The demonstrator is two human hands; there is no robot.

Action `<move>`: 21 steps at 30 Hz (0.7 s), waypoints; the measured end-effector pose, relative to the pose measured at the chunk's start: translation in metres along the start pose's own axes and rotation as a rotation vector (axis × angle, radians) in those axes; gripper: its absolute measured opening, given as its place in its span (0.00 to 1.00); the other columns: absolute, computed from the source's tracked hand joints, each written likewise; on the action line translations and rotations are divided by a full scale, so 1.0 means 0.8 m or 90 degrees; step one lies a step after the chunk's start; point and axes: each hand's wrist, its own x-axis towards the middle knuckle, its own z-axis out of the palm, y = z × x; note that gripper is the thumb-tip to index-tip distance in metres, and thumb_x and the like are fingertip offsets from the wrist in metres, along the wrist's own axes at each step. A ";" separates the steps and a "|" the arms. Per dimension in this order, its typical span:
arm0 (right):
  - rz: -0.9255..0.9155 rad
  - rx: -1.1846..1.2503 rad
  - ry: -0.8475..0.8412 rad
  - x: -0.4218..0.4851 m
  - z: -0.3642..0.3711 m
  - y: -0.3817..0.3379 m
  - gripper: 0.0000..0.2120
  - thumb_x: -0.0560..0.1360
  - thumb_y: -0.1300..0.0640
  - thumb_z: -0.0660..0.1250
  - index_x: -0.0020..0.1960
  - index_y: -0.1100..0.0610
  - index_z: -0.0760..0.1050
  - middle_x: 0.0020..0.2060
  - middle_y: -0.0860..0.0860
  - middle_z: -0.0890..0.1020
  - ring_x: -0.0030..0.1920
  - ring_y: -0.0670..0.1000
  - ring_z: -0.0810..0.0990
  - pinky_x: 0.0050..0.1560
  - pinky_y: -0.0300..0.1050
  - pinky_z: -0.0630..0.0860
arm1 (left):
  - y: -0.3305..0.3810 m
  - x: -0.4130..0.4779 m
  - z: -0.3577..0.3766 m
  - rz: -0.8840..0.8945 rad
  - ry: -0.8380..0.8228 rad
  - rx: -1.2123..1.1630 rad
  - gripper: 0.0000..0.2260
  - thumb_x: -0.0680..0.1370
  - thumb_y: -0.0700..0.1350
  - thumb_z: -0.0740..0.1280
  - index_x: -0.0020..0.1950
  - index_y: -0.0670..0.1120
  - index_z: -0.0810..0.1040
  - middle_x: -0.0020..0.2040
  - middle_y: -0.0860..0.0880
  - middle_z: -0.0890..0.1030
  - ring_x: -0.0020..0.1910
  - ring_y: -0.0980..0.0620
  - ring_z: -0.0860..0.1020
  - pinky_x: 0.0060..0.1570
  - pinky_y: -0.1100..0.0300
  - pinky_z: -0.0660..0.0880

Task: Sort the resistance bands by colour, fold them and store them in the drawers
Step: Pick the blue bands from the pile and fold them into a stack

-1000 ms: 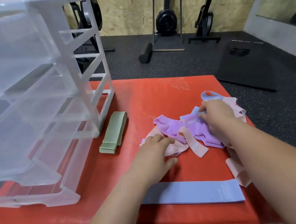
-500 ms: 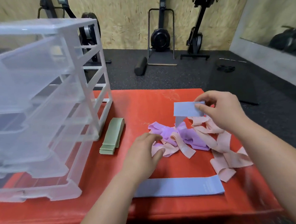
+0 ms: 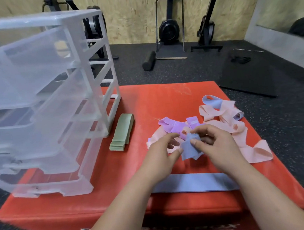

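Scene: two bare forearms reach forward over a red padded platform (image 3: 164, 100) on a dark gym floor.
Left hand (image 3: 165, 149): thumb and fingertips pinch the left edge of a crumpled blue resistance band (image 3: 190, 149).
Right hand (image 3: 215, 143): thumb pressed on top of the same band, with the fingers curled round its right side.
Held band: bunched between both hands, near the platform's centre.
Flat blue band (image 3: 196, 185): laid out straight at 6 o'clock from the hands, partly under both forearms.
Purple bands (image 3: 175, 126): a loose heap at 12 o'clock, just beyond the fingers.
Pink bands (image 3: 237, 127): tangled loops spreading from 1 to 3 o'clock; one strip also shows under the left hand.
Small blue loop (image 3: 212, 101): at 1 o'clock, lying on the pink tangle near the far edge.
Green bands (image 3: 122, 134): a neat folded stack at 9 o'clock, just beside the drawer unit.
Drawer unit (image 3: 40, 104): clear plastic, standing on the platform's left side, with its drawers pulled out towards the viewer.
Background: a black foam roller (image 3: 149, 60) on the floor at 12 o'clock.
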 end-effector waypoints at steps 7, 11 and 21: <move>-0.015 0.029 0.001 0.022 0.001 -0.004 0.17 0.77 0.64 0.75 0.58 0.45 0.82 0.52 0.54 0.83 0.45 0.51 0.87 0.46 0.41 0.81 | -0.005 0.021 -0.006 0.040 0.006 -0.006 0.14 0.79 0.48 0.75 0.64 0.56 0.82 0.54 0.60 0.84 0.56 0.59 0.80 0.56 0.67 0.73; -0.025 -0.094 0.109 0.039 -0.005 0.017 0.14 0.75 0.58 0.78 0.56 0.43 0.82 0.46 0.47 0.84 0.42 0.48 0.85 0.45 0.45 0.81 | -0.009 0.033 -0.005 -0.002 0.054 -0.049 0.12 0.77 0.43 0.76 0.58 0.56 0.82 0.43 0.56 0.84 0.45 0.57 0.82 0.51 0.57 0.78; 0.010 -0.512 0.085 0.046 -0.058 0.064 0.10 0.76 0.53 0.74 0.56 0.43 0.80 0.48 0.42 0.84 0.49 0.49 0.83 0.50 0.49 0.80 | -0.027 0.033 -0.006 -0.005 0.028 0.141 0.13 0.78 0.46 0.73 0.61 0.58 0.81 0.50 0.60 0.82 0.49 0.58 0.79 0.53 0.55 0.78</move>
